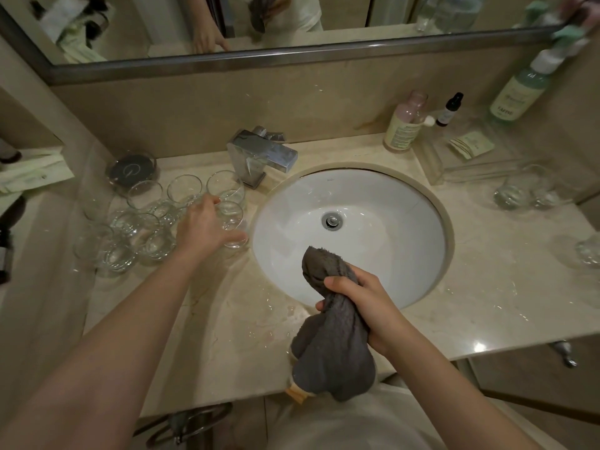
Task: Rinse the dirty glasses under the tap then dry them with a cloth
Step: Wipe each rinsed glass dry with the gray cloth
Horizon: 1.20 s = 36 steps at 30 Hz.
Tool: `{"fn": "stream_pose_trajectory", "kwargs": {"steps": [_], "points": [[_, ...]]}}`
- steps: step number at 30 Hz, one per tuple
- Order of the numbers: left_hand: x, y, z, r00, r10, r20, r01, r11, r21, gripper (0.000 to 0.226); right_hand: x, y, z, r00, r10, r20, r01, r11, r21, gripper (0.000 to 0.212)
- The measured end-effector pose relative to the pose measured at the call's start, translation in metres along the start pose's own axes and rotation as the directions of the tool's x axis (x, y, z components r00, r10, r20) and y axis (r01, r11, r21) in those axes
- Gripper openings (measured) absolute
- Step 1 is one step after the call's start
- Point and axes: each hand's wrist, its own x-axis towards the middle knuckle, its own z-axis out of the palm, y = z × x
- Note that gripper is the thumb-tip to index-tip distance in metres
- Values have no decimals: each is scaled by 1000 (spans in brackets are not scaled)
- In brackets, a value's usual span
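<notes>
As a person leans over a washbasin [422, 222], the left hand [203, 227] reaches for a clear glass [231, 222] standing on the tabletop [487, 287] just beside the basin rim. Its grip curls round the wall of the glass, thumb on the near side. More glasses [136, 228] crowd just beyond and outboard of that grip. Thin, wet and probably slippery, such a tumbler looks light but fragile, best taken round the body, not the rim. The right hand [363, 306] grips a soft grey cloth [331, 336], fingers closed round its bunched middle, near the basin's front edge.
</notes>
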Motion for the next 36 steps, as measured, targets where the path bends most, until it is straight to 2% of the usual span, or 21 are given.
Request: {"fn": "stream_pose_trajectory", "kwargs": {"steps": [3, 6, 8, 13, 18, 23, 31, 36], "points": [[-4, 4, -3, 1000, -8, -7, 9, 1000, 15, 96, -3, -1, -7, 1000, -5, -7, 6, 999, 39, 7], [-14, 17, -5, 989, 73, -128, -78, 996, -36, 70, -9, -5, -17, 1000, -5, -29, 7, 996, 93, 9], [-24, 35, -1, 977, 139, -160, -158, 981, -109, 53, -13, -10, -27, 999, -4, -51, 11, 992, 129, 10], [-51, 107, 34, 956, 291, 23, -279, 934, -223, 44, -29, -27, -64, 989, -19, -149, 56, 967, 249, 12], [-75, 186, 88, 887, 415, 205, -364, 899, -245, 44, -51, -45, -122, 953, -77, -292, 172, 933, 315, 12], [-97, 265, 143, 800, 497, 336, -423, 865, -271, 47, -87, -62, -190, 875, -136, -464, 295, 911, 288, 9], [-136, 388, 219, 668, 596, 445, -513, 802, -305, 44, -147, -75, -307, 729, -111, -676, 422, 850, 316, 9], [-162, 448, 256, 595, 647, 476, -558, 760, -335, 44, -176, -79, -366, 660, -109, -743, 480, 822, 305, 13]]}}
